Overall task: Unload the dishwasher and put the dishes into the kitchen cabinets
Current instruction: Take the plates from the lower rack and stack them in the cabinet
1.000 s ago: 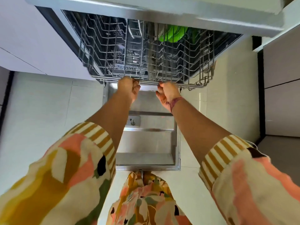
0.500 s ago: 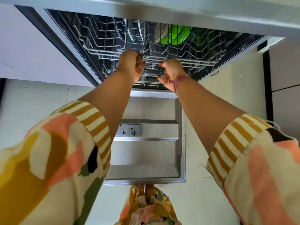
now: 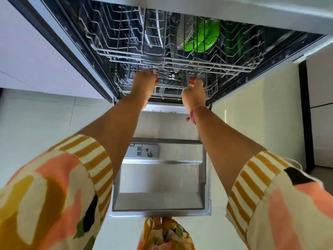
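Observation:
The dishwasher stands open with its door point(image 3: 162, 177) folded down flat in front of me. The upper rack point(image 3: 180, 64) is slid in under the counter. A green plate point(image 3: 201, 37) stands in it at the back right, beside a grey dish point(image 3: 182, 31). My left hand point(image 3: 144, 85) stretches forward, and its fingertips touch the rack's lower front wires. My right hand point(image 3: 194, 92) is just below that front edge, fingers loosely curled and holding nothing. The lower rack point(image 3: 162, 97) sits inside, below both hands.
A detergent dispenser point(image 3: 144, 150) is set in the door's inner face. White cabinet fronts point(image 3: 36, 51) flank the left side, and pale floor tiles point(image 3: 45, 123) lie on both sides of the door. A dark gap and more cabinets point(image 3: 320, 78) stand at the right.
The upper rack has slid from fully pulled out to inside the dishwasher, pushed by both hands. My hands have gone from gripping its front edge to sitting just under it.

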The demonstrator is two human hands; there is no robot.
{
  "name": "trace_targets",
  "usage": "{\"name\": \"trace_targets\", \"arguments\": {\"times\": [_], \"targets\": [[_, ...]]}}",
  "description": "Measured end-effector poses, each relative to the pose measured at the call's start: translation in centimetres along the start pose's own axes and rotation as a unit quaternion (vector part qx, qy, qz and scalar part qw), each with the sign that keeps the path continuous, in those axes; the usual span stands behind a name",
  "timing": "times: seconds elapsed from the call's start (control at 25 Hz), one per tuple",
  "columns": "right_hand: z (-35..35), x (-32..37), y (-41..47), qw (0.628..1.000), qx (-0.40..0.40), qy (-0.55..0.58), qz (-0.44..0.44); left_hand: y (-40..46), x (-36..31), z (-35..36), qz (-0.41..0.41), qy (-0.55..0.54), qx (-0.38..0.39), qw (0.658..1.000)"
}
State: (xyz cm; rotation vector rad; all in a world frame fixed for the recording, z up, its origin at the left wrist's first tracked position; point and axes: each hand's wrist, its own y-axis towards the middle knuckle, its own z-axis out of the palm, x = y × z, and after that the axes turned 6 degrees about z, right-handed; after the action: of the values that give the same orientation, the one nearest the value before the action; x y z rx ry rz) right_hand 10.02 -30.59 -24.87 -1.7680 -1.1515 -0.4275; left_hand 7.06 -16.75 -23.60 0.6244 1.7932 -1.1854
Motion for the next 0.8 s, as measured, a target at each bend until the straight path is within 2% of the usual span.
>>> {"name": "trace_targets", "arguments": {"times": [0.04,0.08,0.16,0.2,0.24,0.36,0.48,0.6,0.68,0.8], "targets": [[0.5,-1.4,0.9,0.995,0.020,-0.094,-0.025,0.6,1.2,0.2,0.042,0.146,0.035,0.988],[0.9,-2.8,1.5,0.976,0.048,-0.206,-0.047,1.5,3.5,0.5,0.077,0.261,0.065,0.960],[2.9,-6.3,4.7,0.910,0.083,-0.391,-0.107,3.2,8.4,1.2,0.127,0.464,0.124,0.868],[3.7,-7.8,6.6,0.884,0.085,-0.441,-0.133,4.7,10.3,1.4,0.158,0.528,0.135,0.824],[4.5,-8.9,8.5,0.869,0.080,-0.465,-0.152,6.3,11.7,1.8,0.180,0.559,0.124,0.800],[6.4,-10.3,13.3,0.856,0.044,-0.480,-0.186,10.4,14.3,2.9,0.209,0.618,0.109,0.750],[8.4,-11.0,16.7,0.856,0.025,-0.473,-0.205,13.9,16.3,4.5,0.225,0.633,0.120,0.731],[9.5,-11.8,18.0,0.834,-0.058,-0.481,-0.264,16.4,17.5,5.7,0.235,0.573,0.098,0.779],[9.5,-11.8,17.8,0.832,-0.077,-0.468,-0.288,16.1,17.3,6.0,0.240,0.535,0.070,0.807],[9.0,-12.1,16.6,0.839,-0.069,-0.459,-0.285,14.3,17.1,6.0,0.237,0.544,0.061,0.802]]}}
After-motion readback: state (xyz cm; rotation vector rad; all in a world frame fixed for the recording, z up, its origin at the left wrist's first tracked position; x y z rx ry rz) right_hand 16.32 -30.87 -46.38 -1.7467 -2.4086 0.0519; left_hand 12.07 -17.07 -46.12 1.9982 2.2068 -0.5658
